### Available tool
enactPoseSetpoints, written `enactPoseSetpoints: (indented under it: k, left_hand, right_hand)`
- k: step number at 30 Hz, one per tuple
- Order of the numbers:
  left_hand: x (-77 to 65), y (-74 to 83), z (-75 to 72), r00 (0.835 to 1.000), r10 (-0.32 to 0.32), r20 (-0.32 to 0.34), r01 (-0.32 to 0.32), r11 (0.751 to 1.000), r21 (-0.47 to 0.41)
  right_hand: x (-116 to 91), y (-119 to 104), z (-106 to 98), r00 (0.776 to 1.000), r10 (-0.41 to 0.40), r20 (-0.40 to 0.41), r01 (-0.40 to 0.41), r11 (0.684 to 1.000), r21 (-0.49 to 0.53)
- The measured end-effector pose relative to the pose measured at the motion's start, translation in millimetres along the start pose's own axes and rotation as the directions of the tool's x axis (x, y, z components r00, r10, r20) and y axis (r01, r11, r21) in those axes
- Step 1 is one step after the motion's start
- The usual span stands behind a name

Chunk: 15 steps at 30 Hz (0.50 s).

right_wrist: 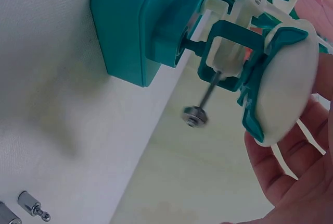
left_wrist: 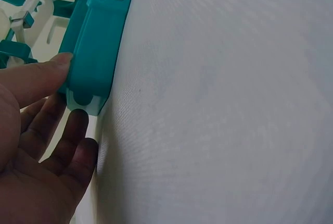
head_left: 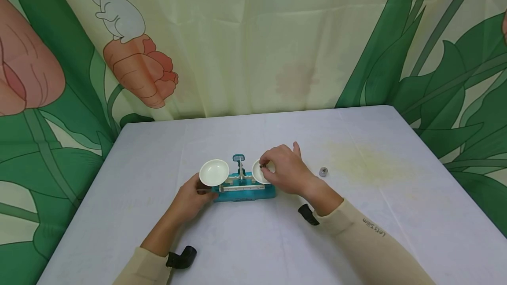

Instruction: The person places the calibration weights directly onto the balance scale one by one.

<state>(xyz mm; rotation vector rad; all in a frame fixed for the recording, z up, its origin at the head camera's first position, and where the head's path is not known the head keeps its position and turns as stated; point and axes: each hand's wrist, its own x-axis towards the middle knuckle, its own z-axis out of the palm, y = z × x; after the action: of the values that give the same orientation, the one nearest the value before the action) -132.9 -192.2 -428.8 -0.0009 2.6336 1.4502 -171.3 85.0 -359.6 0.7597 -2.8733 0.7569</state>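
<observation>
One hand, the left (head_left: 191, 198), curls its fingers round the balance's (head_left: 245, 195) end, probably steadying it — the right hand (head_left: 288, 169) pinches a small metal piece (head_left: 262, 166) over one pan (head_left: 256, 175).

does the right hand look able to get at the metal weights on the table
Probably yes: the weights lie near the right hand with nothing visible between, though it seems to pinch a small dark object over the right pan, which it might release first.
</observation>
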Motion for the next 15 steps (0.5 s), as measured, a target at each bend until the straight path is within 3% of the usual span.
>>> enactPoseSetpoints:
  k: [8, 15]
  left_hand:
    - [-0.3, 1.2, 0.9, 1.000, -0.007, -0.012, 0.007, 1.000, 0.011]
    - [-1.2, 1.6, 0.8, 1.000, 0.000, -0.010, 0.000, 1.000, -0.001]
  right_hand:
    - [-4, 2, -6, 1.000, 0.000, -0.010, 0.000, 0.999, 0.033]
    - [-13, 14, -15, 0.999, 0.018, -0.038, -0.012, 0.988, 0.153]
